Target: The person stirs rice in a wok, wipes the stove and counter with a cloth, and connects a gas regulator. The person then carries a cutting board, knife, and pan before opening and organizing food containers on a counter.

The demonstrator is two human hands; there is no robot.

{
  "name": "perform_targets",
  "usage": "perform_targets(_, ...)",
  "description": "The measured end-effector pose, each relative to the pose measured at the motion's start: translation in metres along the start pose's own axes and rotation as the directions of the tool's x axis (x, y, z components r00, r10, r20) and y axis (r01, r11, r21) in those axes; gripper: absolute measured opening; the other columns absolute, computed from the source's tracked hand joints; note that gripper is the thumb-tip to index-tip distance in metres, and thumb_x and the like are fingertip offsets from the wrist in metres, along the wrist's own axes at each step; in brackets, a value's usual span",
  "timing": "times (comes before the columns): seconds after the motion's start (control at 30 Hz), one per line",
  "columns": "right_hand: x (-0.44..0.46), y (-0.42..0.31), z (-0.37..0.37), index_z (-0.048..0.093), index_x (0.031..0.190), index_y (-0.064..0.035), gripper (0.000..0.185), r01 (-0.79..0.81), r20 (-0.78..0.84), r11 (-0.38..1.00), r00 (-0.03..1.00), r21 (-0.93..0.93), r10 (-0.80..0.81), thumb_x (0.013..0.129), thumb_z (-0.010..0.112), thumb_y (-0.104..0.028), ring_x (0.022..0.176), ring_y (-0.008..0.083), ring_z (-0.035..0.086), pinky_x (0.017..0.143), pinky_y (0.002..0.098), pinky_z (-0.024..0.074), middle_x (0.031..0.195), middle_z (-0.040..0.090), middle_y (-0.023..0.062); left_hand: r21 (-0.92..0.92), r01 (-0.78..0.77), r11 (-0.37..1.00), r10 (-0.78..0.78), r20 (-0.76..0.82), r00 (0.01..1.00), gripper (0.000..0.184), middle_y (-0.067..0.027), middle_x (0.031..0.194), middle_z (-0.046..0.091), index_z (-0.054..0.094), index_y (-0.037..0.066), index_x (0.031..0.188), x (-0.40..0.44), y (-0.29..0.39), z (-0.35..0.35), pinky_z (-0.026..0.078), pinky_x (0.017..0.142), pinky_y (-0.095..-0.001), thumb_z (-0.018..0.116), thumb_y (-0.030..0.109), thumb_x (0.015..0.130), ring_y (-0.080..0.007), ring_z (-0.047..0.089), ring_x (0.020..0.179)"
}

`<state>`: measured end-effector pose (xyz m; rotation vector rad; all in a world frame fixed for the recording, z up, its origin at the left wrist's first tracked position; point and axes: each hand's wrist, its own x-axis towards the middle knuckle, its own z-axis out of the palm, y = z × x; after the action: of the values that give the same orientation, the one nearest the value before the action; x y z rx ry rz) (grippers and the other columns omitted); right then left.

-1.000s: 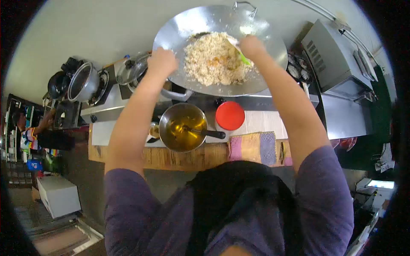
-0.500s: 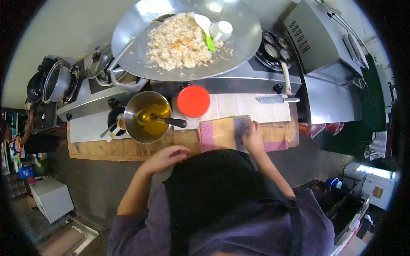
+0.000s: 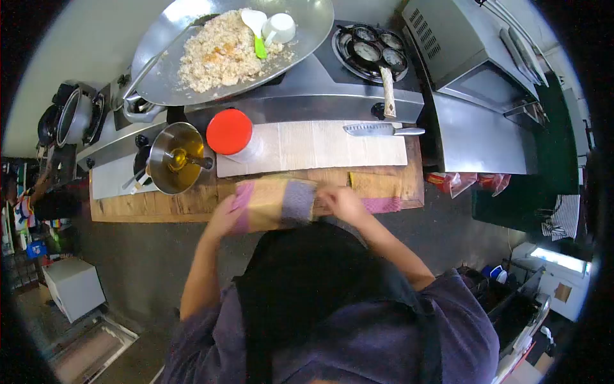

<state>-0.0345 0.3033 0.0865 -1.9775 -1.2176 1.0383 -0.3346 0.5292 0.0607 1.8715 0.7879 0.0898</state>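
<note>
A checked cloth [image 3: 263, 203] in pink, yellow and purple-grey stretches between my two hands at the front edge of the wooden counter. My left hand [image 3: 224, 217] grips its pink left side. At its purple-grey right side is my right hand [image 3: 344, 205], slightly blurred, fingers closed on the edge. A second yellow and pink cloth [image 3: 376, 187] lies on the counter just right of that hand. Behind the held cloth stands a tub with a red lid [image 3: 229, 132]. To the left, a metal pot [image 3: 161, 182] contains yellow oil and a dark-handled ladle [image 3: 198, 162].
A large wok [image 3: 307, 32] on the stove holds a rice-like crumbly mass [image 3: 214, 61], a green-handled spatula [image 3: 258, 38] and a white cup [image 3: 279, 29]. A knife [image 3: 377, 130] lies on cardboard [image 3: 307, 150]. Beyond it sits a molded pan [image 3: 368, 54] with its handle pointing towards me.
Both hands now hold the striped cloth, which has come left and up off the counter, leaving another cloth beside it. The view has shifted, so the wok and pot appear further left.
</note>
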Motion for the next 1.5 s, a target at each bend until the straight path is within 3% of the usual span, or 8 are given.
perform_targets(0.3, -0.076, 0.118, -0.090, 0.049, 0.130, -0.0084, 0.060, -0.179, -0.440, 0.795, 0.890, -0.579, -0.120, 0.076, 0.070, -0.022, 0.124, 0.0387, 0.042, 0.098, 0.0478, 0.0400, 0.136, 0.044, 0.0195, 0.444, 0.870, 0.216, -0.425, -0.759, 0.493, 0.034, -0.0208, 0.085, 0.067, 0.054, 0.000, 0.115, -0.204, 0.136, -0.096, 0.051, 0.071, -0.0469, 0.047, 0.024, 0.092, -0.0336, 0.068, 0.083)
perform_targets(0.4, -0.082, 0.140, -0.075, 0.048, 0.132, -0.0087, 0.064, -0.147, -0.393, 0.789, 0.911, -0.597, -0.128, 0.075, 0.072, -0.025, 0.124, 0.0394, 0.041, 0.098, 0.0486, 0.0391, 0.138, 0.041, 0.0203, 0.061, 0.869, 0.492, -0.708, -0.553, 0.439, 0.025, -0.0204, 0.084, 0.067, 0.055, 0.001, 0.109, -0.162, 0.217, -0.041, 0.051, 0.069, -0.0464, 0.051, 0.017, 0.089, -0.0343, 0.068, 0.082)
perform_targets(0.47, -0.079, 0.134, -0.071, 0.049, 0.131, -0.0101, 0.063, -0.190, -0.340, 0.822, 0.941, -0.536, -0.004, 0.074, 0.072, -0.023, 0.116, 0.0380, 0.049, 0.093, 0.0488, 0.0434, 0.134, 0.046, 0.0194, -0.263, 0.742, 0.617, -0.776, -0.363, 0.516, 0.017, -0.0201, 0.088, 0.066, 0.055, 0.002, 0.101, -0.135, 0.227, -0.010, 0.051, 0.068, -0.0430, 0.055, 0.009, 0.085, -0.0330, 0.067, 0.079)
perform_targets(0.53, -0.075, 0.130, -0.068, 0.056, 0.121, -0.0097, 0.049, -0.058, -0.371, 0.844, 0.913, -0.534, -0.172, 0.074, 0.070, -0.014, 0.095, 0.0353, 0.055, 0.079, 0.0460, 0.0468, 0.105, 0.055, 0.0162, 0.309, 0.350, 0.884, -0.284, -0.240, 0.928, 0.015, -0.0170, 0.093, 0.063, 0.056, 0.004, 0.099, -0.113, 0.200, 0.017, 0.050, 0.074, -0.0363, 0.055, 0.004, 0.084, -0.0260, 0.065, 0.085)
perform_targets(0.83, -0.077, 0.140, -0.129, 0.064, 0.101, -0.0046, 0.029, 0.029, -0.558, 0.986, 0.827, 0.164, 0.068, 0.074, 0.057, 0.001, 0.085, 0.0323, 0.060, 0.079, 0.0383, 0.0480, 0.093, 0.061, 0.0170, -0.507, 0.323, 0.799, -0.414, -0.074, 0.907, 0.025, -0.0103, 0.092, 0.062, 0.056, 0.001, 0.104, -0.001, 0.065, 0.094, 0.049, 0.078, -0.0351, 0.060, 0.020, 0.089, -0.0204, 0.060, 0.091)
perform_targets(0.93, -0.076, 0.160, -0.145, 0.056, 0.115, -0.0041, 0.036, -0.134, -0.643, 0.980, 0.766, -0.148, 0.008, 0.079, 0.060, -0.009, 0.102, 0.0360, 0.054, 0.089, 0.0407, 0.0449, 0.108, 0.056, 0.0212, 0.610, 0.256, 0.750, -0.048, -0.336, 0.941, 0.041, -0.0180, 0.086, 0.064, 0.050, 0.002, 0.112, -0.044, -0.027, 0.078, 0.050, 0.071, -0.0450, 0.061, 0.034, 0.088, -0.0366, 0.063, 0.083)
perform_targets(1.17, -0.062, 0.149, -0.058, 0.042, 0.138, -0.0058, 0.070, -0.469, -0.666, 0.690, 0.745, -0.551, -0.025, 0.083, 0.063, -0.043, 0.124, 0.0451, 0.040, 0.102, 0.0546, 0.0338, 0.139, 0.037, 0.0292, 0.016, 0.855, 0.519, -0.550, -0.759, 0.348, 0.072, -0.0252, 0.106, 0.064, 0.043, 0.006, 0.134, -0.271, -0.173, 0.032, 0.049, 0.079, -0.0482, 0.062, 0.052, 0.082, -0.0426, 0.062, 0.098)
perform_targets(1.5, 0.062, -0.049, 0.167, 0.066, 0.077, -0.0079, 0.011, -0.081, -0.496, 0.809, 0.824, -0.582, -0.274, 0.074, 0.064, -0.019, 0.080, 0.0306, 0.060, 0.069, 0.0469, 0.0473, 0.083, 0.062, 0.0143, 0.811, 0.551, 0.195, -0.674, -0.298, 0.676, 0.058, -0.0158, 0.099, 0.067, 0.040, 0.012, 0.137, -0.565, -0.303, 0.044, 0.053, 0.070, -0.0458, 0.056, 0.034, 0.087, -0.0323, 0.067, 0.083)
